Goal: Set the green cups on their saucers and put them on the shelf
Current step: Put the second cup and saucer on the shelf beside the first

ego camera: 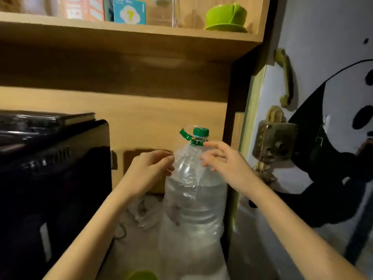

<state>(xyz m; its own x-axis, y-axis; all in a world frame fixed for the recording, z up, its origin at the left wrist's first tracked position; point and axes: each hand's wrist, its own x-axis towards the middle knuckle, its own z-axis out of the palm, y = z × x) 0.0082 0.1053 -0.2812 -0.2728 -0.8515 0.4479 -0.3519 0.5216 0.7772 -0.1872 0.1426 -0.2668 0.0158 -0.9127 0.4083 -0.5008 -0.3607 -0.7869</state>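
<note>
A green cup (pixel 226 14) sits on a green saucer (pixel 225 27) at the right end of the upper wooden shelf (pixel 129 35). Another green object (pixel 142 275), a cup or a saucer, shows only its rim at the bottom edge on the counter. My left hand (pixel 150 168) and my right hand (pixel 223 161) hover on either side of a large clear water bottle (pixel 193 199), fingers apart, holding nothing. The right fingertips are close to the bottle's shoulder below its green cap (pixel 200 132).
A black appliance (pixel 50 178) fills the left side of the counter. On the shelf stand a blue box (pixel 129 10), an orange box (pixel 83 8) and a clear glass (pixel 164 12). A door with a panda picture, a handle (pixel 284 77) and a lock (pixel 274 142) is at the right.
</note>
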